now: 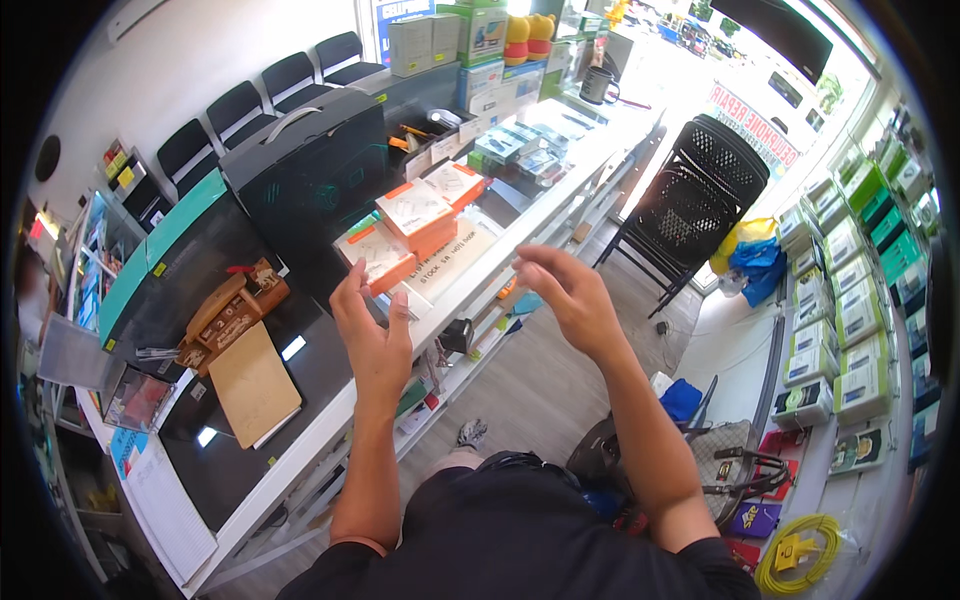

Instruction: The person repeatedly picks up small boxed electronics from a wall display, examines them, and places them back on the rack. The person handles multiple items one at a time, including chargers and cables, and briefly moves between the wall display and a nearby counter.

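My left hand [373,322] is at the near edge of the white-framed counter [480,274], fingers spread, beside the nearest of several orange-and-white boxes [377,255]. Its fingertips overlap that box's corner in the picture; whether they touch cannot be told. The boxes stand grouped and partly stacked, next to a printed sheet [454,251] that lies on the counter. My right hand [566,296] hangs over the aisle, just off the counter's edge, its fingers curved and apart with nothing between them.
Large dark boxes [315,172] stand behind the orange ones. Left on the counter are a brown envelope [255,386] and a carved wooden desk calendar [229,315]. Stacked black chairs [679,202] stand beyond the aisle; boxed goods [862,330] line the right wall. Bags [727,465] sit low at right.
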`<state>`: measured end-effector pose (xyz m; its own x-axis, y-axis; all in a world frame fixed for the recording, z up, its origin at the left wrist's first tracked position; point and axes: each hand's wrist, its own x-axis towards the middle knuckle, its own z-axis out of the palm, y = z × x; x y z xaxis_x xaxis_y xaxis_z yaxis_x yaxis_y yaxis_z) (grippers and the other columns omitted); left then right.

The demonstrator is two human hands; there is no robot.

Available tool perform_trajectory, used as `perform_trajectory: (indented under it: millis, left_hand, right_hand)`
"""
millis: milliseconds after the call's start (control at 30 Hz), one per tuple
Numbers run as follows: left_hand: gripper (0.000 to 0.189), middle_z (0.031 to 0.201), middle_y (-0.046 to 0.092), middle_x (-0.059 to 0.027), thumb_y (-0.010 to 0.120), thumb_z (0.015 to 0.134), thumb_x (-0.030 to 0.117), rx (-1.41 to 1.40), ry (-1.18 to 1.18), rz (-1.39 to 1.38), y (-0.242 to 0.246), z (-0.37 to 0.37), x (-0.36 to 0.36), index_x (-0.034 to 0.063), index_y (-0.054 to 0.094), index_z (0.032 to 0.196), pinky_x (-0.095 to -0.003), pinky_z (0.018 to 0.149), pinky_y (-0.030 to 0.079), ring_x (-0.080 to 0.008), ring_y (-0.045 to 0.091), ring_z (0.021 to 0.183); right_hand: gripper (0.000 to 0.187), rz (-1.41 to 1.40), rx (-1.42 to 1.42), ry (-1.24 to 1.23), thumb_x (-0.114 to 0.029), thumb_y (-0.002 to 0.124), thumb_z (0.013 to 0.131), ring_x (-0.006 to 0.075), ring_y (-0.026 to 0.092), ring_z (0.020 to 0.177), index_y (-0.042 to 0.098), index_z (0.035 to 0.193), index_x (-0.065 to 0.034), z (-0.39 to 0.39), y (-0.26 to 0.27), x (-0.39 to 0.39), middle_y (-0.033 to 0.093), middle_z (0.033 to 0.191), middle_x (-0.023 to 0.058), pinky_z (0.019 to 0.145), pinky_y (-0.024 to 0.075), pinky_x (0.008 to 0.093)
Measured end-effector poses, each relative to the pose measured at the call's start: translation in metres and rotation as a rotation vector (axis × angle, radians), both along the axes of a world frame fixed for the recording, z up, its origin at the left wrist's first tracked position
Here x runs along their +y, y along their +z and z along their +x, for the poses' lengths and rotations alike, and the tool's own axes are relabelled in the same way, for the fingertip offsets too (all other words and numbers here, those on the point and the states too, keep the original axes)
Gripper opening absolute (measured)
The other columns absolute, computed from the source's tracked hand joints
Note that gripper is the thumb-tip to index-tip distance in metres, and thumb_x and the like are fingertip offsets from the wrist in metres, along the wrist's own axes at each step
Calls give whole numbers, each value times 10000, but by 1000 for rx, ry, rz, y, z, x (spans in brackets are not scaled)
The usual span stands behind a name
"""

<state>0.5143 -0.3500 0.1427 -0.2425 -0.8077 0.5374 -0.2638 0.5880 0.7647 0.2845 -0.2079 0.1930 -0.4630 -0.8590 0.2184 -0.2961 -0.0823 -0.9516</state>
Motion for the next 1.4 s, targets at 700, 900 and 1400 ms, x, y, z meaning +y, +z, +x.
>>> perform_trajectory:
  millis: [700, 900, 1400]
  left_hand:
    - [1076, 1710, 300, -244, 880, 908, 353, -250, 188, 19, 12, -40, -47, 63, 236, 1721, -578, 1282, 274, -450, 310, 1571]
    - [1090, 1724, 324, -260, 881, 893, 334, -467, 419, 53, 10, -63, -62, 58, 236, 1727, -577, 1286, 301, -463, 353, 1570]
    - [1070, 1733, 347, -164, 786, 835, 222, 29, 36, 158, 60, -136, 4, 81, 242, 1744, -461, 1301, 322, -315, 388, 1591]
  right_hand:
    - [829, -304, -930, 239, -509, 645, 1026, 358, 621, 1390, 415, 1651, -15, -71, -25, -118, 602, 1530, 192, 1141, 531, 471]
    - [1293, -387, -133, 110, -101, 842, 781, 335, 483, 1487, 19, 1778, -89, -119, -44, -56, 373, 1650, 225, 1209, 431, 450]
    - [1191, -557, -455, 259, -137, 780, 734, 343, 508, 1525, 163, 1753, -108, -272, -53, 57, 441, 1654, 220, 1266, 393, 475]
